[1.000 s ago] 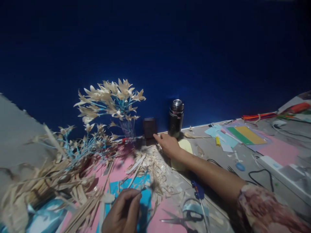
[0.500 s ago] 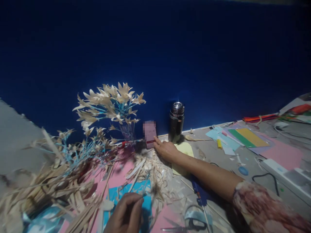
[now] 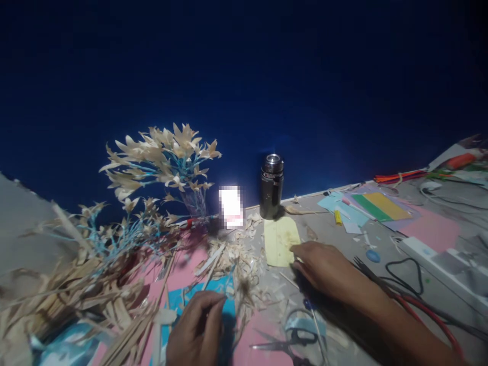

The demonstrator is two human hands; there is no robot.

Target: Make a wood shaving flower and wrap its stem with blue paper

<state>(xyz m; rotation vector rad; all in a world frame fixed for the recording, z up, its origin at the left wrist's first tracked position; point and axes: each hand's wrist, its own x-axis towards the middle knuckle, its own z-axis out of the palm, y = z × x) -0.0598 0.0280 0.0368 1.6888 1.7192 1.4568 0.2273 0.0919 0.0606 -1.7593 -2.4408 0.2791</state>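
Note:
My left hand [image 3: 196, 328] is low in the middle, above blue paper [image 3: 177, 297]. Its thumb and fingertips are pinched together, and whatever they hold is too small to make out. My right hand [image 3: 324, 267] hovers at the right edge of a pale yellow sheet [image 3: 281, 241], forefinger and thumb slightly apart, with nothing visible between them. Against the wall leans a phone [image 3: 231, 206] with a bright, blurred-out screen. Pale petalled flowers on blue stems [image 3: 163, 157] stand in a clear vase [image 3: 195, 203]. Scissors [image 3: 280, 343] lie between my hands.
A dark thermos [image 3: 272, 188] stands by the blue wall. Dry husk strips [image 3: 114, 305] pile up at left, with shavings [image 3: 247, 269] in the middle. At right are coloured sheets [image 3: 381, 206], a yellow lighter-like piece [image 3: 337, 217], a white power strip [image 3: 438, 264] and cables [image 3: 407, 264].
My right hand has left the phone and drawn back to the right, beside the yellow sheet. The phone screen has turned bright white. My left hand stays pinched in nearly the same place.

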